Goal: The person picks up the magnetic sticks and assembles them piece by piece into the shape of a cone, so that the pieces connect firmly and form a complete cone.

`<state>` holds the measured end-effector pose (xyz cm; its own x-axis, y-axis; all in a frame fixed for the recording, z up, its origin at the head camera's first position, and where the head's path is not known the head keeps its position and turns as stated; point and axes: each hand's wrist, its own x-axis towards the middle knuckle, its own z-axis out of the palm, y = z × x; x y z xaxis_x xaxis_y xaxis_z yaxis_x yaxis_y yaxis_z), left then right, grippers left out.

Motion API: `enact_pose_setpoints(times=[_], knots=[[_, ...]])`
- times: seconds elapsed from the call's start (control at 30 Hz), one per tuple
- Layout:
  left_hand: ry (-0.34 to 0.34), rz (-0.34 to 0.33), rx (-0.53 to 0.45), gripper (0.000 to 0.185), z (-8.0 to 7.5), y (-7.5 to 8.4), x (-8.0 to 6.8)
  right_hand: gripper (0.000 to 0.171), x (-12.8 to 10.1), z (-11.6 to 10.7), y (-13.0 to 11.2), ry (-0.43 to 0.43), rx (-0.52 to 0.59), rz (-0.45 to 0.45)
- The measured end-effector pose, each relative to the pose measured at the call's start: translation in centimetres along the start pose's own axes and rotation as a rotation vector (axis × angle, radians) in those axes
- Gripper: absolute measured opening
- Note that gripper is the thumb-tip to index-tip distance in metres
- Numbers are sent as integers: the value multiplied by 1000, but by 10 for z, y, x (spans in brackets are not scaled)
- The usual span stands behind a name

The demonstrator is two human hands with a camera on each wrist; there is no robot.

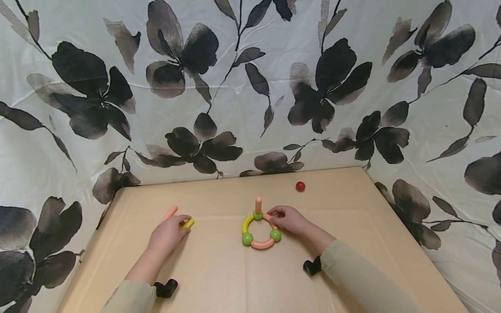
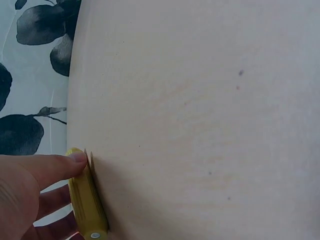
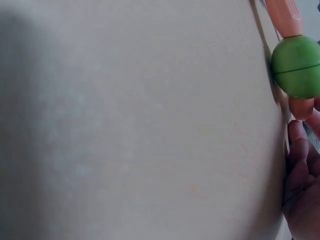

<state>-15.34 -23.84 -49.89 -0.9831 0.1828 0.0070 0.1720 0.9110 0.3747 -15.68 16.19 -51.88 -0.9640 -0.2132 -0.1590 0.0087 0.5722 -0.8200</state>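
My left hand [image 1: 169,234] pinches a short yellow magnetic rod [image 1: 188,223] between thumb and fingers, over the left part of the table. Just behind that hand lies a straight salmon-pink rod [image 1: 170,213], partly hidden by it. In the middle is a ring of curved rods joined by green balls [image 1: 275,235]: one yellow curve [image 1: 246,222] on the left, pink curves at the bottom [image 1: 262,244] and right. A pink straight rod [image 1: 258,204] stands up from the ring's far ball. The right hand [image 1: 291,219] holds the ring's right-hand pink curve [image 1: 268,216] with its fingertips.
A small red ball [image 1: 300,186] lies near the far edge of the light-brown table [image 1: 219,278], to the right. Behind and around it hangs a white cloth [image 1: 270,26] with dark flowers. Each wrist carries a black camera [image 1: 166,288].
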Motion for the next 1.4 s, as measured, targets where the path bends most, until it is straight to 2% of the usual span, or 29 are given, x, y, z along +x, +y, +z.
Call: enact_pose_setpoints(times=[0.33, 0.57, 0.8, 1.13, 1.4], knots=[[8, 9, -11, 39, -2, 2, 0, 23, -2, 3, -1, 3, -19, 6], [75, 44, -23, 37, -6, 11, -4, 24, 0, 2, 1, 4, -14, -15], [126, 86, -47, 42, -9, 27, -7, 24, 2, 1, 2, 4, -17, -15], [157, 110, -135, 45, -8, 52, -11, 24, 2, 0, 1, 4, -10, -16], [149, 96, -282, 44, -2, 70, -11, 23, 2, 0, 2, 1, -2, -8]])
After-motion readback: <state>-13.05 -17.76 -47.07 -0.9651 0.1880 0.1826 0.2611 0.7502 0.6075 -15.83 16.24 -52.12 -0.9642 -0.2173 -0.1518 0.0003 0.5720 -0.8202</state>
